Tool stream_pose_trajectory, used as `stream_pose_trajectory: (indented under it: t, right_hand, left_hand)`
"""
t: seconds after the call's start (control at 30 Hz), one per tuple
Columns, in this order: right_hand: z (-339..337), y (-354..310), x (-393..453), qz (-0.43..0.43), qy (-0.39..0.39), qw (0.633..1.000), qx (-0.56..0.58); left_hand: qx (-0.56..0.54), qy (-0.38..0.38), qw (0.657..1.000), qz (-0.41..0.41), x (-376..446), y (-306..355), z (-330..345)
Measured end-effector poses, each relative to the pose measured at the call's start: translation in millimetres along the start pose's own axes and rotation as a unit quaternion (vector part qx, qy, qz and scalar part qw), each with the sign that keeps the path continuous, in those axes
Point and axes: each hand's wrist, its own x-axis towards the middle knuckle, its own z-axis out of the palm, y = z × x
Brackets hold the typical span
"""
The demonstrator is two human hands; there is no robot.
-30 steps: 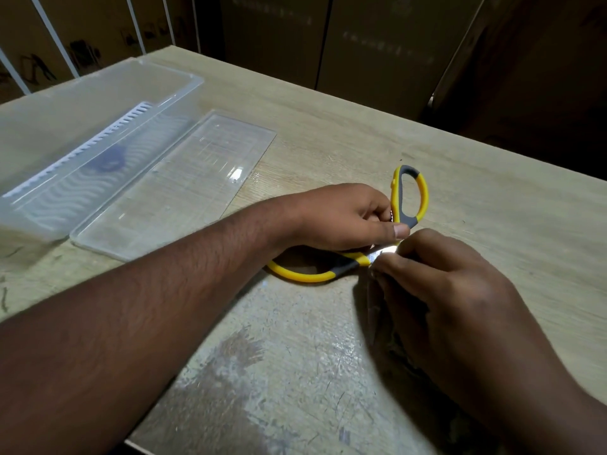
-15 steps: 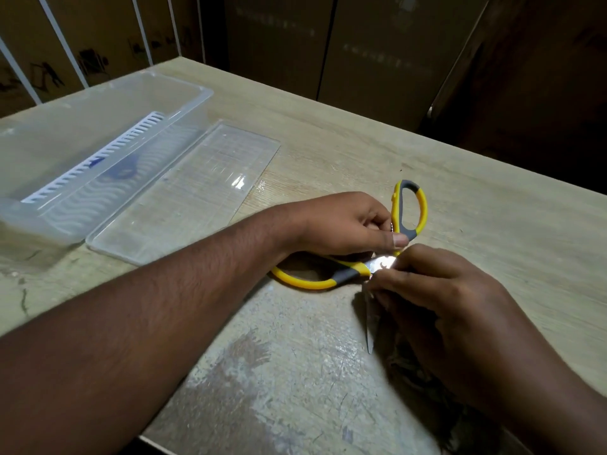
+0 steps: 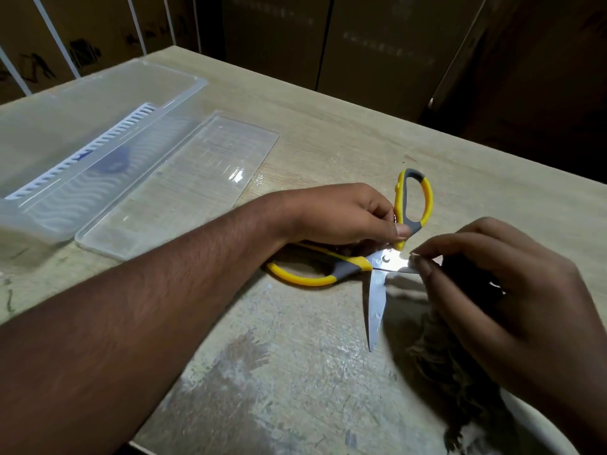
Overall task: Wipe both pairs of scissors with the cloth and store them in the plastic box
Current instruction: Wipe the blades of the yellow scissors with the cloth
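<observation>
Fingers [image 3: 423, 262] of the right hand [image 3: 512, 297] pinched one blade of the yellow scissors [image 3: 377, 261] near the pivot, apparently through the dark cloth [image 3: 460, 372] bunched beneath that hand. The left hand [image 3: 341, 215] curled round the handles, holding the scissors wide open on the table [image 3: 328, 133]. The free blade pointed bare toward the person; a slip, or the handles closing, could have cut those fingers. The plastic box [image 3: 98, 103] and its lid [image 3: 177, 188] lay well apart to the left.
</observation>
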Motion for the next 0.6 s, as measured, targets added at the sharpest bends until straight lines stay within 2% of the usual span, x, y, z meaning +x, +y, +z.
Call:
stream_pose_trajectory:
  t: [0.33, 0.47, 0.6]
  right_hand:
    - [21.1, -4.3, -2.3, -0.013, -0.058, 0.998, 0.003]
    - [17.6, -2.4, -5.9, -0.047, -0.111, 0.993, 0.018]
    - [20.5, -1.1, -7.0, -0.062, -0.107, 0.992, -0.011]
  left_hand:
    - [0.068, 0.021, 0.997, 0.019, -1.3, 1.6, 2.7]
    - [0.112, 0.003, 0.994, 0.006, -2.4, 5.9, 5.9]
    - [0.191, 0.043, 0.981, -0.017, -0.4, 9.5, 12.0]
